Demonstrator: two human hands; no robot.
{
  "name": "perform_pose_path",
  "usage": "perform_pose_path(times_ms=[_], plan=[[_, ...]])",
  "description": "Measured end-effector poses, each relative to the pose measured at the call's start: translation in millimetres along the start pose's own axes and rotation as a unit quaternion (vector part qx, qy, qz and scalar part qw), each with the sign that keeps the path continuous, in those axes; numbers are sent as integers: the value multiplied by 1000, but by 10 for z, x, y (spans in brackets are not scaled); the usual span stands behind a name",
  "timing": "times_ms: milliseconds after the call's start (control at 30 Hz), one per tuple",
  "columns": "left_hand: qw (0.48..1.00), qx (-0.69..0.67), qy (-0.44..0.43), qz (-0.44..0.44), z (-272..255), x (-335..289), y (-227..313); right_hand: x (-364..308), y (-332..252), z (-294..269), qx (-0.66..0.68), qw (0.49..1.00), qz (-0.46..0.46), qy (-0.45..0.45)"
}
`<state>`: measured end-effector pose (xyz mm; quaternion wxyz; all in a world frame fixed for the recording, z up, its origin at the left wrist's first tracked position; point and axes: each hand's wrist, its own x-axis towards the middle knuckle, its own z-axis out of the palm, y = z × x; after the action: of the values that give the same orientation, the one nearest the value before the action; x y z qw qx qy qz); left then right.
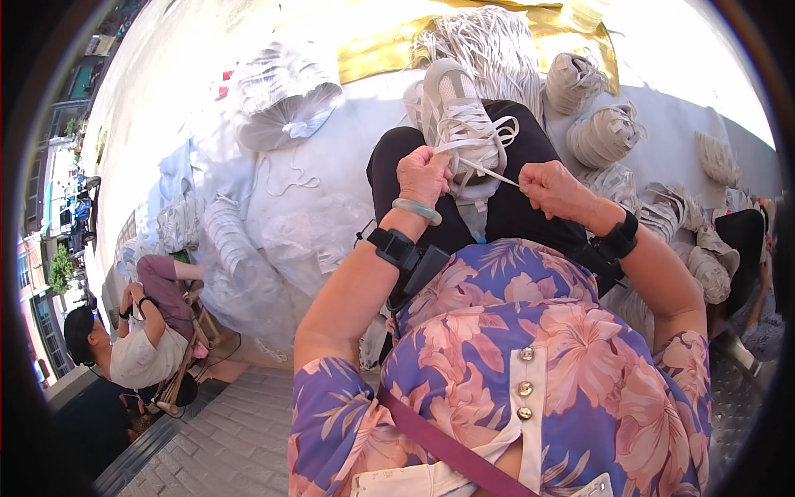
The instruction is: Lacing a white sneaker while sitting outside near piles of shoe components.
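A grey and white sneaker (470,124) rests on my lap, its toe pointing away from me. White shoelace runs across its upper, and a loose loop stands up on the right. My left hand (424,176) is closed at the shoe's left side, pinching a piece of the shoelace (489,171). Over my right knee, my right hand (551,189) is closed on a stretch of lace pulled straight from the shoe's opening. Another pale shoe partly shows behind the sneaker's left side.
A heap of white laces (493,50) lies on yellow sheeting (373,51) beyond my knees. Wrapped bundles of shoe parts (603,135) stand at the right. Clear plastic bags (286,99) of pale parts lie at the left. A seated person (141,348) is at the far left.
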<state>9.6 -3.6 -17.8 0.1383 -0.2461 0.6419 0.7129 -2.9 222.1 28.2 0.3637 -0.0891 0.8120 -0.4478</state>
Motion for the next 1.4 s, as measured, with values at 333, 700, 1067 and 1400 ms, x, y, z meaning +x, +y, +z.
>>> perform_pose_path(times_ms=[333,700,1067,1400], plan=[[1000,22,-3,8,-156,-55,71,420,104,216,-254,950,-100,152],[998,25,61,16,-324,68,-55,480,311,11,143,978,-70,137],[923,330,82,180,-142,232,-193,369,493,-412,305,929,-62,198],[997,66,44,-8,-217,329,-84,791,107,-273,-35,982,-95,159]])
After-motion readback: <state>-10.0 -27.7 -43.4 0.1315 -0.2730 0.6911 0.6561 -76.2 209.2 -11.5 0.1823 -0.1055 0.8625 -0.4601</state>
